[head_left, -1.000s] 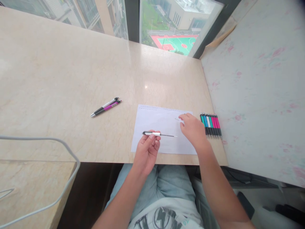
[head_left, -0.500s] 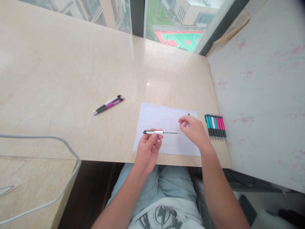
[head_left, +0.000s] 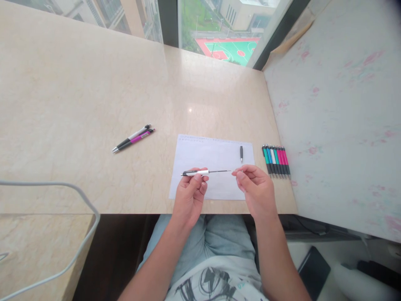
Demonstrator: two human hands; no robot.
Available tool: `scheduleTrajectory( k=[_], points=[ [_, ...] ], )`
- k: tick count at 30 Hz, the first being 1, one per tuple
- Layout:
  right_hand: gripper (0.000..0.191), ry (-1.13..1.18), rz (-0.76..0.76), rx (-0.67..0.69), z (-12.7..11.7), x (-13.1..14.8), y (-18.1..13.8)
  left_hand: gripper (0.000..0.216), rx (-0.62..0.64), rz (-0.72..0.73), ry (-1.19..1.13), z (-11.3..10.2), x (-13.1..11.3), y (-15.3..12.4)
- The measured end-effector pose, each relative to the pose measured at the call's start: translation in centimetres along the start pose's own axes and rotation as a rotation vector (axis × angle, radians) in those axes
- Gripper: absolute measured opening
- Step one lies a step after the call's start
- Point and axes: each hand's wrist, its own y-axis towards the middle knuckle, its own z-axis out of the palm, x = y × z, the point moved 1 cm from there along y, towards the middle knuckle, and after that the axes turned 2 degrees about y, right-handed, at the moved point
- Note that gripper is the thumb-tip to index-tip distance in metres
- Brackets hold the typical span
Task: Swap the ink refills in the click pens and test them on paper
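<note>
At the far left a grey cable [head_left: 46, 183] loops over the near edge of the marble table [head_left: 94, 83]. To its right two pens [head_left: 133, 139], one white and one magenta, lie side by side and touching.

The left hand [head_left: 188, 198] is closed in a fingertip pinch on a white pen barrel [head_left: 197, 172]. It holds the barrel level above the near part of a sheet of paper [head_left: 203, 152], and a thin refill [head_left: 219, 171] sticks out of it toward the right. A short black pen piece [head_left: 241, 153] lies alone on the far right part of the sheet.

The right hand [head_left: 255, 188] meets the refill's tip with thumb and forefinger pinched together. They seem to hold some small part, perhaps a spring, but it is too small to tell. Just right of the paper a row of pens [head_left: 276, 161] lies packed together near the table's right edge.

The step looks like fitting that part over the refill. It would go best with the barrel kept still and level. The right fingers should line up straight along the refill's axis and slide on lightly, without bending the thin rod.
</note>
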Motion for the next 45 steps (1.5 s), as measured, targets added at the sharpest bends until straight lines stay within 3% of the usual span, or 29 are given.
scheduleTrajectory(
  k=[20, 28, 31, 34, 37, 40, 45],
  points=[
    [0.016, -0.160, -0.014, 0.099, 1.4, -0.5, -0.7, 0.022, 0.073, -0.035, 0.082, 0.0, 0.7, -0.5],
    [0.023, -0.207, -0.036, 0.131, 1.3, -0.9, -0.7, 0.022, 0.042, -0.037, 0.034, -0.2, 0.6, -0.2],
    [0.025, -0.355, -0.088, 0.145, 0.6, -1.2, -0.1, 0.021, 0.039, -0.033, 0.002, -0.2, 0.5, -0.1],
    [0.018, -0.731, -0.180, 0.047, -1.0, -1.8, 1.5, 0.019, 0.034, -0.032, -0.012, -0.3, 0.4, 0.0],
    [0.020, -1.022, -0.267, -0.171, -2.8, -2.5, 3.4, 0.018, 0.026, -0.032, -0.017, -0.3, 0.3, 0.0],
    [0.027, -1.164, -0.298, -0.280, -3.5, -3.1, 4.9, 0.020, 0.022, -0.036, -0.014, -0.4, 0.3, 0.0],
    [0.027, -1.240, -0.328, -0.303, -2.7, -3.8, 6.0, 0.019, 0.025, -0.031, -0.011, -0.4, 0.3, 0.0]
  ],
)
